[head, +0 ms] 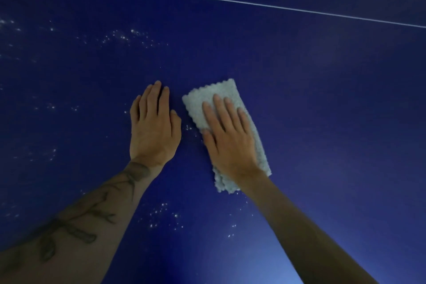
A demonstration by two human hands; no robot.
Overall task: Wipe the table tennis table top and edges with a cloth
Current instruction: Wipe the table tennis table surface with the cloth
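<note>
Plainly, the straight, slightly spread fingers [217, 108] of the right hand [228, 136] press the folded cloth [198, 104] onto the blue table top [322, 99], its long axis running along them, while the left hand [153, 129] lies flat just beside it, toward unwiped pale specks [122, 37].

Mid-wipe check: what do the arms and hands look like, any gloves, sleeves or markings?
No gloves, rings or watch on the left hand or right hand. No sleeves are in view. The left forearm carries a dark branching tattoo from wrist toward elbow; the right forearm shows no markings.
</note>
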